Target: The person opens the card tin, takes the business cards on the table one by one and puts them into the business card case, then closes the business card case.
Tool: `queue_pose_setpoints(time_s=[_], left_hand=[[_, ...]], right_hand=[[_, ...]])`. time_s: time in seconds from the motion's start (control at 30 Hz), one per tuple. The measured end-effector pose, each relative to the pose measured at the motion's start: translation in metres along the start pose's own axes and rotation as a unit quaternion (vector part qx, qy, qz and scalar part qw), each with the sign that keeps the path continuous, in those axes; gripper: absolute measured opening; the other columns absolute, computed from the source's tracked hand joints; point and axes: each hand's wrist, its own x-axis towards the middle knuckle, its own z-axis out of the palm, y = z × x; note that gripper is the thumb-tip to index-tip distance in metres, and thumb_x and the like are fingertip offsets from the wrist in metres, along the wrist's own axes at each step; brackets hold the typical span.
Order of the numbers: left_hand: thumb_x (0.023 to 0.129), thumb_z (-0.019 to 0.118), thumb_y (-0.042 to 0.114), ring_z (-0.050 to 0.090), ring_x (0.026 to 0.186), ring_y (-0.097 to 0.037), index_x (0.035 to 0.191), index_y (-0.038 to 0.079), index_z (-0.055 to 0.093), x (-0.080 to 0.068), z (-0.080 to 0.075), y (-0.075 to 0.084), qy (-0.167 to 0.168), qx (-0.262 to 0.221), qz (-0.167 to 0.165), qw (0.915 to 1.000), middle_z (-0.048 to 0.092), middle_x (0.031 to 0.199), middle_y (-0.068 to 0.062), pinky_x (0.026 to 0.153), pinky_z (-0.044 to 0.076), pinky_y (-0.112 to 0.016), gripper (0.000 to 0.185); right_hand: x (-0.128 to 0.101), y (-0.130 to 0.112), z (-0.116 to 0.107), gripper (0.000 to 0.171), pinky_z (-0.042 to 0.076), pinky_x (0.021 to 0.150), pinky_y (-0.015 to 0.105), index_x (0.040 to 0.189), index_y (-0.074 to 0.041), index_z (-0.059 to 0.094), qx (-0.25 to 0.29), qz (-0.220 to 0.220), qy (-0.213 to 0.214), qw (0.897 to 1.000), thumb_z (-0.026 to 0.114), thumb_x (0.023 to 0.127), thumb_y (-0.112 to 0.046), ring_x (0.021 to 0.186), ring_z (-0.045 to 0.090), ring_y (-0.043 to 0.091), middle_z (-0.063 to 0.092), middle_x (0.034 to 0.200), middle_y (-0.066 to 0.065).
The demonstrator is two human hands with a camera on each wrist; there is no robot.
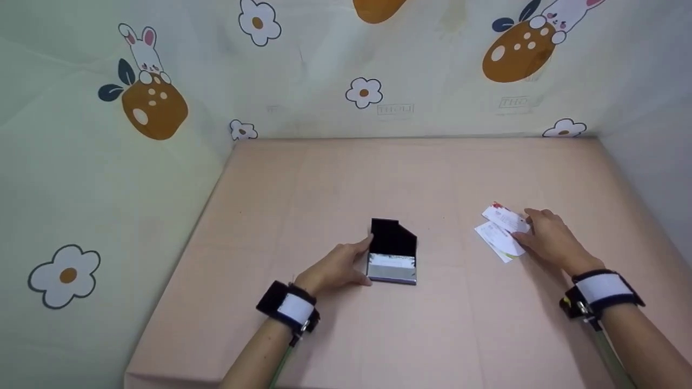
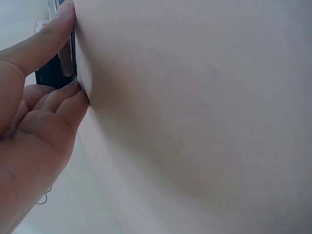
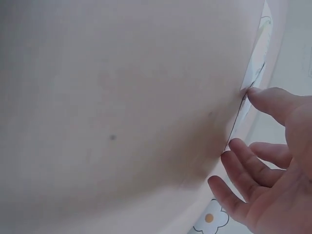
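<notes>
An open card case [image 1: 392, 270] lies on the table in the middle of the head view, its black-lined lid [image 1: 390, 237] tilted back. White printed paper shows inside its silvery tray. My left hand [image 1: 336, 266] grips the case's left side between thumb and fingers; the left wrist view shows the thumb [image 2: 48, 36] against its edge. To the right, two or more white business cards overlap, an upper card [image 1: 504, 217] with a red corner and a lower card [image 1: 494, 237]. My right hand [image 1: 551, 240] pinches the upper card's right end; in the right wrist view the fingertips [image 3: 229, 155] meet its edge.
A pale pink cloth covers the table [image 1: 324, 178]. Behind and to the left stand walls [image 1: 303, 70] with rabbit, fruit and flower prints. Each wrist wears a strapped camera band, the left band [image 1: 294, 308] and the right band [image 1: 603, 289], with a cable trailing back.
</notes>
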Motion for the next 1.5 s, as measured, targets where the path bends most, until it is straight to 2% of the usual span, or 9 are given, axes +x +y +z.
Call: queue_pose_setpoints(time_s=[0.17, 0.3, 0.63, 0.93, 1.17, 1.5], left_hand=[[0.081, 0.083, 0.010, 0.034, 0.150, -0.025, 0.158, 0.008, 0.024, -0.001, 0.000, 0.000, 0.002, -0.002, -0.001, 1.0000, 0.032, 0.161, -0.011, 0.124, 0.031, -0.038, 0.097], [0.080, 0.083, 0.010, 0.034, 0.150, -0.026, 0.158, 0.009, 0.025, 0.000, 0.001, 0.000, 0.005, -0.003, -0.001, 1.0000, 0.032, 0.162, -0.011, 0.124, 0.031, -0.038, 0.097], [0.081, 0.083, 0.012, 0.033, 0.150, -0.025, 0.159, 0.009, 0.024, 0.000, 0.000, 0.001, 0.001, 0.005, 0.000, 1.0000, 0.031, 0.162, -0.010, 0.123, 0.031, -0.038, 0.097], [0.081, 0.083, 0.011, 0.034, 0.150, -0.025, 0.158, 0.009, 0.024, -0.001, 0.000, 0.002, 0.002, 0.004, -0.003, 1.0000, 0.031, 0.162, -0.010, 0.123, 0.032, -0.038, 0.098], [0.081, 0.083, 0.011, 0.034, 0.149, -0.025, 0.159, 0.010, 0.024, -0.001, 0.000, 0.001, 0.004, 0.003, -0.005, 1.0000, 0.032, 0.162, -0.010, 0.123, 0.032, -0.038, 0.097], [0.080, 0.083, 0.010, 0.033, 0.150, -0.027, 0.159, 0.010, 0.024, -0.001, -0.001, 0.001, 0.003, 0.000, -0.006, 1.0000, 0.032, 0.161, -0.012, 0.123, 0.031, -0.038, 0.098]], right_hand=[[0.003, 0.002, -0.001, 0.074, 0.045, 0.099, 0.064, 0.146, 0.019, 0.030, 0.022, 0.014, -0.012, 1.000, 0.068, 0.094, -0.018, 0.114, 0.045, 0.051, 0.043, 0.132, 0.042], [0.002, 0.003, 0.001, 0.076, 0.047, 0.098, 0.063, 0.146, 0.018, 0.032, 0.025, 0.019, 0.002, 0.999, 0.070, 0.092, -0.020, 0.112, 0.046, 0.050, 0.041, 0.133, 0.041], [0.001, 0.005, 0.003, 0.070, 0.051, 0.085, 0.057, 0.135, 0.021, 0.045, -0.010, -0.017, 0.054, 0.998, 0.075, 0.086, -0.018, 0.096, 0.054, 0.044, 0.056, 0.115, 0.040], [-0.002, 0.003, 0.003, 0.072, 0.053, 0.087, 0.059, 0.136, 0.021, 0.044, -0.009, -0.022, 0.068, 0.997, 0.076, 0.085, -0.018, 0.097, 0.057, 0.045, 0.056, 0.117, 0.040], [-0.007, -0.005, 0.001, 0.072, 0.054, 0.081, 0.049, 0.139, 0.019, 0.044, -0.012, -0.018, 0.072, 0.997, 0.075, 0.085, -0.018, 0.096, 0.058, 0.042, 0.056, 0.121, 0.039], [-0.015, -0.024, -0.003, 0.071, 0.050, 0.096, 0.061, 0.142, 0.016, 0.042, 0.012, -0.038, 0.069, 0.997, 0.072, 0.087, -0.018, 0.112, 0.055, 0.048, 0.054, 0.128, 0.036]])
